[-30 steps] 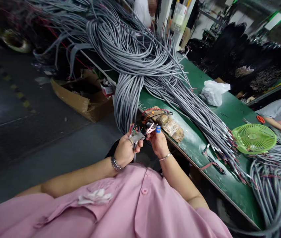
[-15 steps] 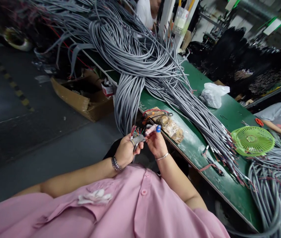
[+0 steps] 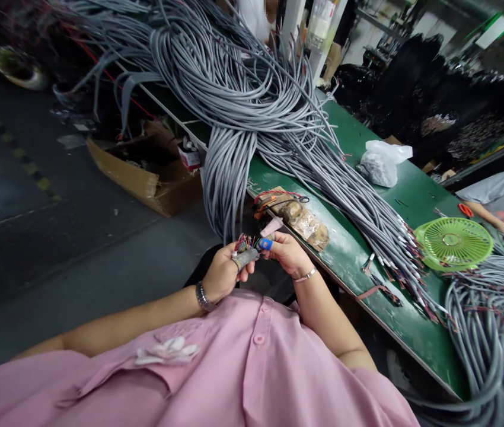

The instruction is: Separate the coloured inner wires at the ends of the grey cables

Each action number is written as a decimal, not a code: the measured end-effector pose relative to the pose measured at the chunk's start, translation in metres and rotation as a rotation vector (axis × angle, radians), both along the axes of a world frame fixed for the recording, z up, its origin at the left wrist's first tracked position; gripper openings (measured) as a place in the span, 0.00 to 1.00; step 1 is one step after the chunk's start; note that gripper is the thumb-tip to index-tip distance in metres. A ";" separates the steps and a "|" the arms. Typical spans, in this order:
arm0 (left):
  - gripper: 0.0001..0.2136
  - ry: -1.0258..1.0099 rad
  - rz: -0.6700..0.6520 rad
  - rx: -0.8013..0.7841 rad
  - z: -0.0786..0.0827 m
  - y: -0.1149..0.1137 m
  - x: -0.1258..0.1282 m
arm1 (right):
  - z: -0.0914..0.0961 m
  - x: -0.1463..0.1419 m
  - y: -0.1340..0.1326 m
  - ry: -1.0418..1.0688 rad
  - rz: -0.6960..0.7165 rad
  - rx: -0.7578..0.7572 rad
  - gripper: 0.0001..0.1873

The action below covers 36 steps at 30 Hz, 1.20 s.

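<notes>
My left hand is closed around the end of a grey cable, from which several thin coloured wires fan out. My right hand is closed on a small pink-handled cutter, whose tip is at the wires. A blue cap covers one right fingertip. Both hands are in front of my chest, just off the near edge of the green table. Each wrist wears a bracelet or watch.
A large heap of grey cables covers the table and hangs over its edge. A taped wooden block, a white plastic bag and a green fan grille lie on the table. A cardboard box stands on the floor. Another person's arm is at right.
My right hand has turned and dropped slightly, bringing the blue-capped finger down to the wire ends. The left hand still holds the cable end in the same place.
</notes>
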<state>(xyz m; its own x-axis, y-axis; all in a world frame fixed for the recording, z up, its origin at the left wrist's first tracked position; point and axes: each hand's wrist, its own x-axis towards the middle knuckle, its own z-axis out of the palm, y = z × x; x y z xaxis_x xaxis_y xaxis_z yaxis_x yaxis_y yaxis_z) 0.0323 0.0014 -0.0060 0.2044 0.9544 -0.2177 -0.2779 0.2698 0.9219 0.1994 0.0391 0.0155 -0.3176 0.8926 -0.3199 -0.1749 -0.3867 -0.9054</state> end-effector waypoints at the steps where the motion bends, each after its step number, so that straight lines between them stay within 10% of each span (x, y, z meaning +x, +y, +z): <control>1: 0.10 0.028 -0.049 -0.001 0.001 0.000 0.000 | 0.001 -0.002 -0.001 -0.019 -0.005 0.039 0.18; 6: 0.11 0.092 -0.253 -0.037 0.004 0.000 -0.001 | 0.007 -0.005 -0.016 -0.078 -0.020 0.171 0.19; 14: 0.11 -0.042 -0.012 -0.056 0.000 0.003 0.001 | -0.006 -0.005 -0.038 -0.060 -0.178 0.050 0.20; 24: 0.11 0.102 -0.221 -0.018 0.001 -0.001 -0.007 | -0.002 -0.021 -0.033 -0.111 -0.143 0.219 0.15; 36: 0.10 0.006 -0.072 -0.043 0.001 0.003 -0.008 | -0.004 -0.026 -0.032 -0.106 -0.185 0.107 0.16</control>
<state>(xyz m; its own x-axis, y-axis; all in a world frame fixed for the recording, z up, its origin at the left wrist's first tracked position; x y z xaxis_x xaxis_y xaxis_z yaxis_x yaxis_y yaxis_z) 0.0241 0.0039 -0.0051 0.2710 0.9269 -0.2595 -0.2510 0.3283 0.9106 0.1739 0.0072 0.0116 -0.1155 0.9630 -0.2433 -0.1359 -0.2580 -0.9566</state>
